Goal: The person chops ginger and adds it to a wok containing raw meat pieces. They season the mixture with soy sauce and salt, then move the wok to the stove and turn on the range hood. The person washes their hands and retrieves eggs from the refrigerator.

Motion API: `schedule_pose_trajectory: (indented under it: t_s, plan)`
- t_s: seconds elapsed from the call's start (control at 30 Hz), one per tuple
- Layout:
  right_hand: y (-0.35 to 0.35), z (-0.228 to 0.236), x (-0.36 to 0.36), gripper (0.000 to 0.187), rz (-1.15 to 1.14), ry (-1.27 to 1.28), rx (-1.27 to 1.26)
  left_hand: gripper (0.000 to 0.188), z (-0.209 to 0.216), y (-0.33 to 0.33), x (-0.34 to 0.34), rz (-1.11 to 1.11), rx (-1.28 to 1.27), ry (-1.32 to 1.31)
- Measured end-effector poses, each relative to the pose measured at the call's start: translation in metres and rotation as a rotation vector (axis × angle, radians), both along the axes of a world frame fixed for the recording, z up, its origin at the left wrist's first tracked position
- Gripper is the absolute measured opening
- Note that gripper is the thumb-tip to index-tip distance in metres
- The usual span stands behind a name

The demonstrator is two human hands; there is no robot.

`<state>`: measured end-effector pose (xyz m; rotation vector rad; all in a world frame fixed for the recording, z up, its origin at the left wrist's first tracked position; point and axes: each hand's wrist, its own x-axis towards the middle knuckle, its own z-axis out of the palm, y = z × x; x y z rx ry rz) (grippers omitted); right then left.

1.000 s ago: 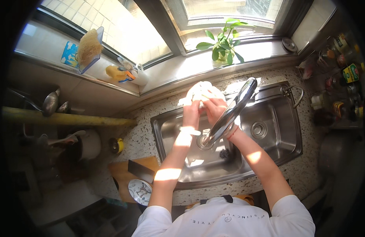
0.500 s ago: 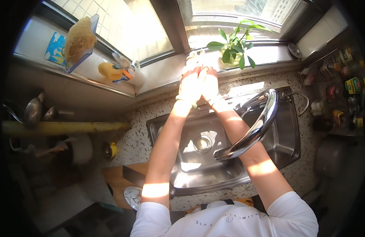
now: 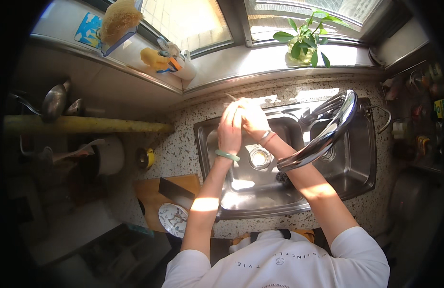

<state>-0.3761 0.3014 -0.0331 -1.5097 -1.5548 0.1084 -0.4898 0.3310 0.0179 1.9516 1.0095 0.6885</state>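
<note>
Over the far left part of the steel sink (image 3: 251, 189), my left hand (image 3: 229, 128) and my right hand (image 3: 255, 118) are pressed together. Their fingers are closed, and strong sunlight washes out whatever lies between them. A thin pale tip (image 3: 231, 97) pokes out past the fingertips; its kind cannot be made out. A green bangle (image 3: 227, 155) circles my left wrist. The curved chrome faucet (image 3: 323, 141) passes above my right forearm. Partly behind that forearm, a dark scouring pad (image 3: 282, 177) lies in the basin near the drain (image 3: 260, 157).
A plant in a glass vase (image 3: 301, 52) stands on the windowsill. Left of it are a white cup (image 3: 186, 67), a yellow sponge (image 3: 155, 58) and a loofah (image 3: 120, 23). A cutting board (image 3: 150, 189), dark-bladed knife (image 3: 176, 193) and patterned plate (image 3: 173, 219) sit left of the sink.
Both hands have drawn back from the windowsill toward me and now are over the sink's far left part, still together. The view has shifted, showing more of the board and plate.
</note>
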Motion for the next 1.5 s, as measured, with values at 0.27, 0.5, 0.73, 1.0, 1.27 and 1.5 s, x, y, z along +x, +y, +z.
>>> schedule_pose_trajectory:
  t_s: [0.27,0.5,0.73,1.0,1.27,1.5]
  plan:
    - [-0.078,0.012,0.073,0.034,-0.446,-0.257,-0.131,0.039,-0.032,-0.061,0.089,-0.298,0.145,-0.127]
    - [-0.043,-0.026,0.041,0.039,-0.299,-0.137,-0.297,0.032,-0.057,-0.028,0.103,-0.308,0.375,0.331]
    - [-0.004,-0.077,-0.015,0.043,-0.109,0.116,-0.216,0.043,-0.062,-0.014,0.023,-0.129,0.578,0.317]
    - [-0.121,-0.023,0.019,0.043,-0.372,0.04,-0.183,0.046,-0.036,-0.082,0.054,-0.412,0.136,-0.035]
    - [-0.106,-0.06,-0.007,0.041,-0.412,-0.132,-0.354,0.061,-0.054,-0.075,0.062,-0.393,0.17,0.215]
    - [-0.056,-0.059,-0.075,0.04,-0.198,0.013,-0.287,0.05,-0.056,-0.039,-0.015,-0.159,0.322,0.335]
